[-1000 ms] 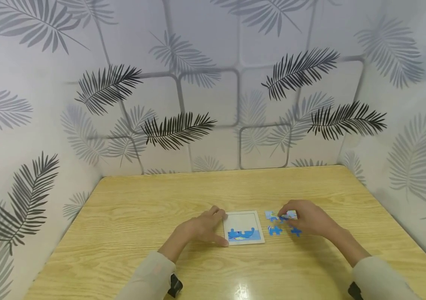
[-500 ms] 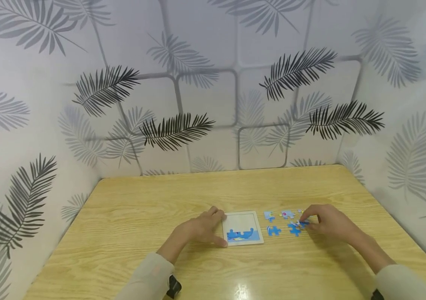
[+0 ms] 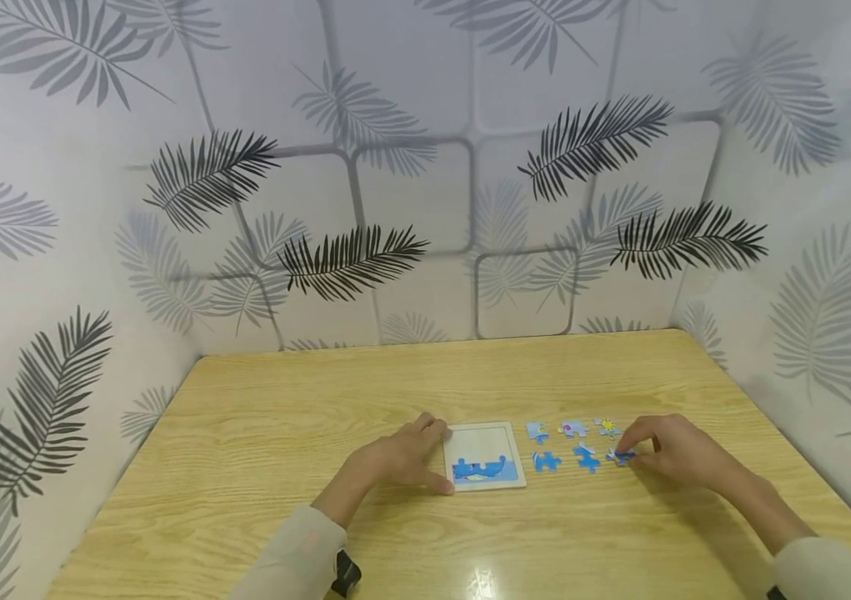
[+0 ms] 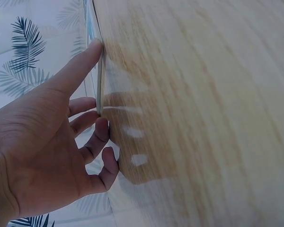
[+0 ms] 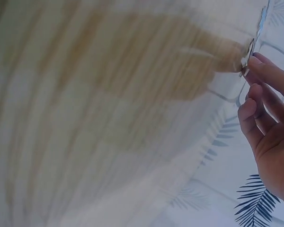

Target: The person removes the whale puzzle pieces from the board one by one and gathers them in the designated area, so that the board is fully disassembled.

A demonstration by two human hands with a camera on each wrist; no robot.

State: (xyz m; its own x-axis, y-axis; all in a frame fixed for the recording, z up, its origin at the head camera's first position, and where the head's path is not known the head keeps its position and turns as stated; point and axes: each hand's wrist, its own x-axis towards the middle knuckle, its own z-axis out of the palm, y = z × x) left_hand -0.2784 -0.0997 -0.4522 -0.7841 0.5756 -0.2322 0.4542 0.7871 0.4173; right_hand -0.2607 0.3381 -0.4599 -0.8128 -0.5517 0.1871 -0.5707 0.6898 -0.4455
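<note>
In the head view my left hand [image 3: 401, 454] rests at the left side of a square puzzle tray [image 3: 487, 442], thumb at the near corner and fingertips by the far corner. Blue joined pieces [image 3: 481, 470] fill the tray's lower part; its upper part shows pale backing. My right hand [image 3: 678, 450] pinches a blue jigsaw piece [image 3: 621, 457] between thumb and index finger, low over the table. From the right wrist, that hand's fingertips [image 5: 252, 61] meet at the thin edge of the piece. The left wrist view shows the left thumb [image 4: 95, 46] against the tray's edge.
Several loose jigsaw pieces lie right of the tray, including a cloud-blue one [image 3: 537, 431], one with a pink spot [image 3: 573, 428], one with a yellow sun [image 3: 608, 427] and blue ones [image 3: 547, 461]. The wooden table [image 3: 305, 408] meets a leaf-patterned wall [image 3: 425, 192] behind.
My right hand has moved right from above the pieces with the blue piece, which now sits at the right end of the near row. The sun piece has come into view. The left hand stays put.
</note>
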